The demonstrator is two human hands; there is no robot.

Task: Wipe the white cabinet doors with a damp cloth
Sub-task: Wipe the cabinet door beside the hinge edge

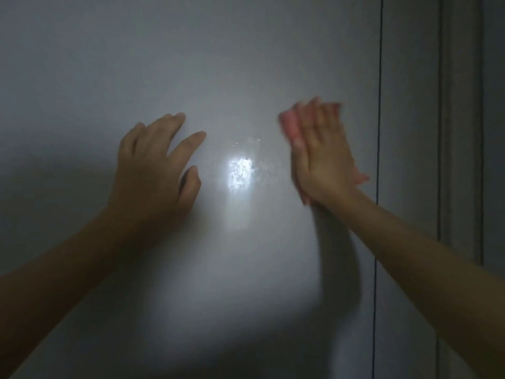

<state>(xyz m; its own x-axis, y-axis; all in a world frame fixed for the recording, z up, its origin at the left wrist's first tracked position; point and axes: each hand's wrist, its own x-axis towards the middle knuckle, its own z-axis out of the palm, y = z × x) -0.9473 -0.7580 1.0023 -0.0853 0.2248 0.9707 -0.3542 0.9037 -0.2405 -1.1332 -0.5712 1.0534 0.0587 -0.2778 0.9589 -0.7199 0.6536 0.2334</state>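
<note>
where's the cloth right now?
Head view, right of centre: the pink cloth is pressed flat under the right hand against the white cabinet door, just left of the dark door seam.

**Bare arms, nothing worn**

Both forearms are bare up to the frame edge, no sleeve showing. The left hand (153,170) and right hand (325,162) are bare too; the right one's fingers (317,116) are blurred.

Dim room; a grey door frame (461,132) stands at right.
</note>
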